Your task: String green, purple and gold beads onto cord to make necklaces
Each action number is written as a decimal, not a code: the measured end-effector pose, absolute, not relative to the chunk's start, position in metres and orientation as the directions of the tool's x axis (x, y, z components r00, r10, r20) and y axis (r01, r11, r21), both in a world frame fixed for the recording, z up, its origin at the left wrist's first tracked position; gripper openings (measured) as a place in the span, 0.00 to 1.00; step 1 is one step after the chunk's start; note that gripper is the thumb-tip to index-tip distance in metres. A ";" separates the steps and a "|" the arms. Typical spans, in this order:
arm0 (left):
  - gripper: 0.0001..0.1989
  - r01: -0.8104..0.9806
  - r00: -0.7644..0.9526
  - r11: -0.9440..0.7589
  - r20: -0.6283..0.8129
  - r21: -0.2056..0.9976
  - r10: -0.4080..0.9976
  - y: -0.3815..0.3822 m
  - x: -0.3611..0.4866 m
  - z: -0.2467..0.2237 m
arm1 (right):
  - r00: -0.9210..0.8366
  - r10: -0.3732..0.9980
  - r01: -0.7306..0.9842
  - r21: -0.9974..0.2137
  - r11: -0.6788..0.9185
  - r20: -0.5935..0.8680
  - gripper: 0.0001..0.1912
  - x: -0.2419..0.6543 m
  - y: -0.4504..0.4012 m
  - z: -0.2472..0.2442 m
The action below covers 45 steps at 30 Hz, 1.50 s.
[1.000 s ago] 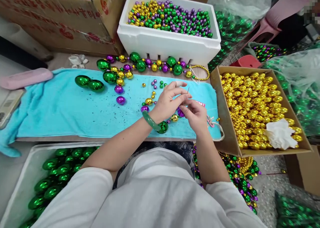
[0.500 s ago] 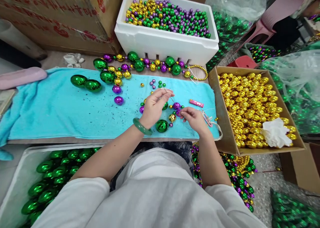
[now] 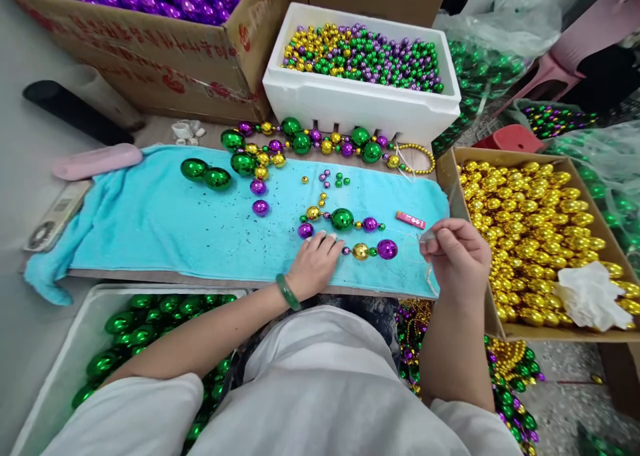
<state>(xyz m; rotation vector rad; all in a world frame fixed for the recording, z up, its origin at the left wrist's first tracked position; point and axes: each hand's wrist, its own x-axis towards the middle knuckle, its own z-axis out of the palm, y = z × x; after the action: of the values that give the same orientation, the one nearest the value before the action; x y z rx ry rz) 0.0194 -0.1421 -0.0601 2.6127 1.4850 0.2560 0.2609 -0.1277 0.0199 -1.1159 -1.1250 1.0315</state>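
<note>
On the turquoise towel point(image 3: 225, 233) lies a bead strand point(image 3: 361, 251) of green, gold and purple shiny beads, bent into two rows. My left hand point(image 3: 315, 263), with a green bangle on its wrist, is laid over the lower row, its fingers curved down on the strand and hiding part of it. To the right of the strand, raised near the towel's edge, my right hand point(image 3: 457, 256) is closed in a pinch on a thin, clear thread, barely visible. Small loose beads point(image 3: 325, 179) sit behind the strand. A pink packet point(image 3: 410, 220) lies near my right hand.
A finished-looking bead garland point(image 3: 327, 143) runs along the back, before a white foam box point(image 3: 360, 106) of small beads. Gold beads fill a carton point(image 3: 493, 309) at right; purple ones fill another carton point(image 3: 165, 63). Large green beads point(image 3: 150, 329) stand in a bin at lower left.
My hands have parted: the right has moved right and up, away from the beads, while the left has come down onto the strand. The strand's right end now lies straighter. The view has shifted.
</note>
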 end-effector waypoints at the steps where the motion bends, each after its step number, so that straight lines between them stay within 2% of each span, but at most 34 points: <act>1: 0.18 0.829 0.520 -0.528 0.093 0.186 0.849 -0.138 0.011 -0.060 | 0.172 0.974 -0.053 -0.986 0.158 0.146 0.07 0.265 -0.128 0.022; 6: 0.20 0.754 0.609 -0.617 0.114 0.224 0.785 -0.120 -0.043 -0.064 | 0.241 0.962 -0.090 -0.984 0.151 0.125 0.09 0.281 -0.124 0.018; 10: 0.24 0.697 0.653 -0.655 0.116 0.292 0.748 -0.098 -0.081 -0.063 | 0.207 0.978 -0.082 -0.996 0.037 0.020 0.09 0.282 -0.122 0.005; 14: 0.22 0.709 0.670 -0.659 0.050 0.249 0.740 -0.080 -0.106 -0.058 | 0.136 0.986 -0.104 -0.991 -0.083 -0.097 0.08 0.280 -0.123 -0.001; 16: 0.23 0.718 0.682 -0.668 -0.004 0.197 0.732 -0.078 -0.113 -0.057 | 0.167 0.983 -0.146 -0.988 -0.045 -0.070 0.07 0.288 -0.125 0.001; 18: 0.25 0.728 0.679 -0.667 -0.033 0.159 0.733 -0.078 -0.118 -0.056 | 0.244 0.970 -0.165 -0.984 0.061 0.019 0.07 0.301 -0.126 0.008; 21: 0.31 0.740 0.663 -0.651 -0.017 0.168 0.749 -0.082 -0.119 -0.057 | 0.343 0.927 -0.136 -0.969 0.208 0.151 0.09 0.321 -0.125 0.020; 23: 0.35 0.747 0.652 -0.641 -0.009 0.178 0.758 -0.084 -0.115 -0.057 | 0.383 0.906 -0.105 -0.966 0.238 0.182 0.10 0.327 -0.123 0.027; 28: 0.36 0.773 0.623 -0.614 -0.005 0.161 0.782 -0.089 -0.103 -0.060 | 0.287 0.956 -0.098 -0.992 0.085 0.053 0.09 0.307 -0.120 0.027; 35: 0.33 0.757 0.618 -0.614 0.060 0.222 0.784 -0.098 -0.108 -0.054 | 0.208 0.975 -0.120 -0.991 -0.050 -0.075 0.10 0.286 -0.115 0.014; 38: 0.29 0.780 0.550 -0.568 0.145 0.263 0.823 -0.093 -0.116 -0.049 | 0.212 0.975 -0.124 -0.991 -0.040 -0.065 0.10 0.285 -0.111 0.013; 42: 0.19 0.858 0.319 -0.404 0.288 0.316 0.903 -0.071 -0.129 -0.044 | 0.214 0.977 -0.120 -0.993 0.011 -0.015 0.10 0.277 -0.109 0.024; 45: 0.16 0.897 0.161 -0.274 0.321 0.347 0.933 -0.050 -0.139 -0.043 | 0.194 0.980 -0.119 -0.990 0.074 0.050 0.10 0.268 -0.107 0.028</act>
<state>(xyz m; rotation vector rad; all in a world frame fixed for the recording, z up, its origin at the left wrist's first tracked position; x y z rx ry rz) -0.1389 -0.0504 -0.0427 2.3348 1.8458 0.7380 0.2675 -0.1069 0.0280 -1.1570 -1.0061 1.0805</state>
